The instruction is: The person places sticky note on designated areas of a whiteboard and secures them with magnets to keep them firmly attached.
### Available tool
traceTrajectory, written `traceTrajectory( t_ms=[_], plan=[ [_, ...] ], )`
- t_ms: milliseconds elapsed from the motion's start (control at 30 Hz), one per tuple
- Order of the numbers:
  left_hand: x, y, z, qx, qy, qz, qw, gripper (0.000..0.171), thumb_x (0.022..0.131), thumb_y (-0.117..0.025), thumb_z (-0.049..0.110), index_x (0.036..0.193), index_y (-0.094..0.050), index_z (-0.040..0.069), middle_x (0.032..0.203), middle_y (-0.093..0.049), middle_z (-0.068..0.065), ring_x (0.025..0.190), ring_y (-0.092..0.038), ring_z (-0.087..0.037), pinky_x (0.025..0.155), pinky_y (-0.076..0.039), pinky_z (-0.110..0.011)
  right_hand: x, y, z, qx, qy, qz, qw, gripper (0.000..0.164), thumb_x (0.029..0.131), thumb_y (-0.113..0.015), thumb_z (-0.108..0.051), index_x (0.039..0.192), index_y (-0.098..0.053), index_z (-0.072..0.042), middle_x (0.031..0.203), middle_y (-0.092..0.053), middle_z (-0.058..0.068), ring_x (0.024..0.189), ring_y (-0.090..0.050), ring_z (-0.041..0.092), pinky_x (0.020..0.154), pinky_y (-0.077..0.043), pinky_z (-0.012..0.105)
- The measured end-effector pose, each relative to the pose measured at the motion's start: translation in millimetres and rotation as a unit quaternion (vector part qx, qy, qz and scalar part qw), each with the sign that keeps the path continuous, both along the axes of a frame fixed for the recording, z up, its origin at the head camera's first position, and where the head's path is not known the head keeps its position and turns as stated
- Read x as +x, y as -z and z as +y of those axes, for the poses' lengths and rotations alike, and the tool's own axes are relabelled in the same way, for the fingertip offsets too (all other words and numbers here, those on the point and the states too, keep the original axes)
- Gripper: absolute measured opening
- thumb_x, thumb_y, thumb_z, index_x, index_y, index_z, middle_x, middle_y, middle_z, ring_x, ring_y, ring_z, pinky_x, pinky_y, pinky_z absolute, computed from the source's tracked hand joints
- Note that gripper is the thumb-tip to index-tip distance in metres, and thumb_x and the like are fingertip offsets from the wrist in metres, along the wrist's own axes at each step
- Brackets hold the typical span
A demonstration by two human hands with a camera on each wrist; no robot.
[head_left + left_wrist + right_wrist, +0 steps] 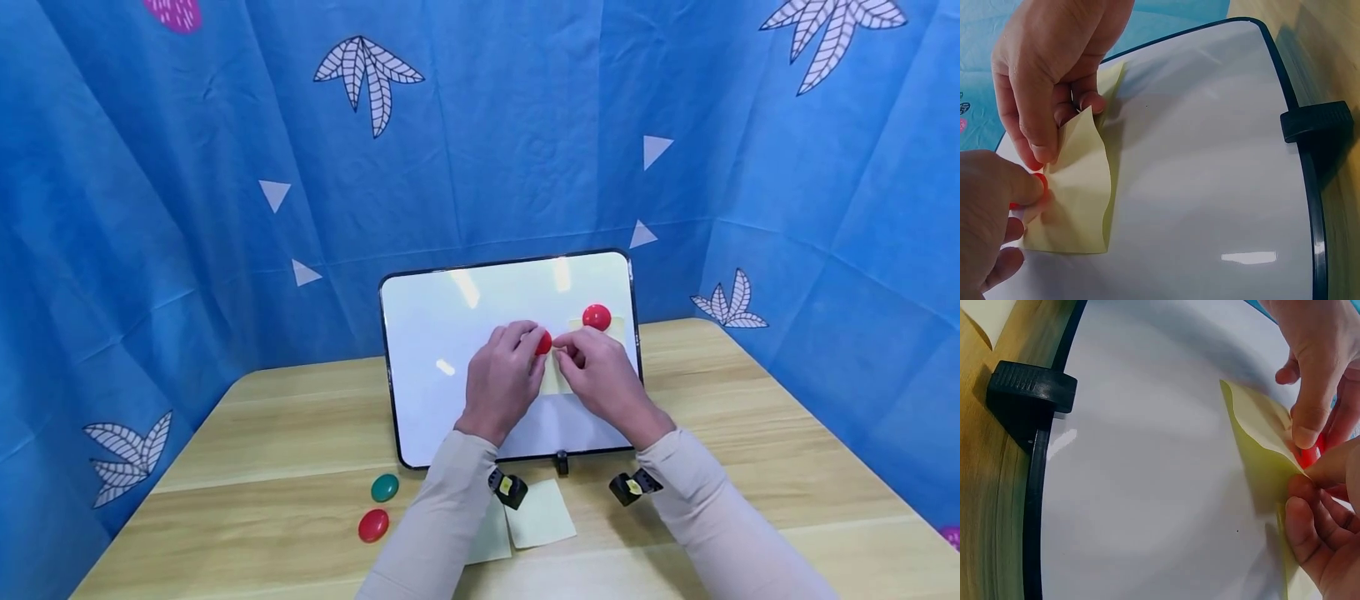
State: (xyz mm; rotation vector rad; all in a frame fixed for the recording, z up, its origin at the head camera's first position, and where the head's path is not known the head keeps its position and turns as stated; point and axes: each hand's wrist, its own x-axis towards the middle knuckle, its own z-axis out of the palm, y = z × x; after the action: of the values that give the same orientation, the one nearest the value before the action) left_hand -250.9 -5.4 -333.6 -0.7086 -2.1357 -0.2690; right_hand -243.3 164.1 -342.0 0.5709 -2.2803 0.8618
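My left hand [498, 379] holds a round red magnet [544, 342] between thumb and fingers, at the upper edge of a yellow sticky note [1082, 187]. My right hand [603, 375] pinches that note by its edge, thumb and fingertip close together. The note lies over the whiteboard [442, 383], its lower part bowing off the surface; whether the held magnet touches the board, I cannot tell.

Also on the whiteboard: a second yellow note [617, 329], to the right, with another red magnet [597, 317] on its upper edge. The board leans back on the wooden table [300, 442] — a black clip [562, 462] sits on its bottom frame. The table further bears a green magnet [385, 487], a third red magnet [373, 526] just beside it, and two pale notes [542, 514] — both near my forearms.
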Motion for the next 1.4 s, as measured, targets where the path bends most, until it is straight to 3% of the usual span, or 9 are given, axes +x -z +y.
traceTrajectory(
  t_ms=[233,900,1200,1400],
  plan=[
    [0.6,1.3,0,0.004,0.0,-0.003,1.0,0.041,0.086,-0.081,0.028,0.123,-0.072,0.013,0.122,-0.066,-0.002,0.103,-0.065,-0.017,0.087,-0.052,-0.022,1.6,-0.4,-1,0.002,0.001,0.0,1.0,0.026,0.084,-0.08,-0.007,0.109,-0.073,-0.004,0.094,-0.066,0.006,0.077,-0.06,0.015,0.069,-0.057,0.03],
    [1.2,2.9,-2,0.025,-0.002,-0.008,0.9997,0.039,0.086,-0.081,0.027,0.12,-0.073,0.011,0.112,-0.064,-0.007,0.081,-0.066,-0.014,0.074,-0.054,-0.019,4.5,-4.3,-4,0.015,0.006,-0.003,1.0,0.027,0.084,-0.079,-0.006,0.11,-0.071,-0.004,0.095,-0.066,0.006,0.076,-0.059,0.015,0.069,-0.056,0.029],
    [5.4,5.4,-9,0.026,-0.002,-0.013,0.9996,0.033,0.083,-0.081,0.032,0.109,-0.075,0.013,0.107,-0.065,-0.004,0.073,-0.063,-0.011,0.065,-0.053,-0.02,6.7,-6.1,-3,0.024,0.028,0.002,0.999,0.024,0.084,-0.079,-0.011,0.106,-0.073,-0.006,0.09,-0.062,0.003,0.071,-0.056,0.013,0.065,-0.054,0.027],
    [14.2,11.5,-19,0.019,0.021,-0.021,0.9994,0.025,0.084,-0.079,0.032,0.102,-0.076,0.014,0.098,-0.066,0.0,0.064,-0.058,-0.007,0.057,-0.049,-0.018,8.7,-6.7,-5,0.041,0.028,0.001,0.999,0.019,0.084,-0.079,-0.01,0.102,-0.074,-0.007,0.08,-0.061,0.0,0.064,-0.053,0.012,0.061,-0.051,0.028]
  ],
)
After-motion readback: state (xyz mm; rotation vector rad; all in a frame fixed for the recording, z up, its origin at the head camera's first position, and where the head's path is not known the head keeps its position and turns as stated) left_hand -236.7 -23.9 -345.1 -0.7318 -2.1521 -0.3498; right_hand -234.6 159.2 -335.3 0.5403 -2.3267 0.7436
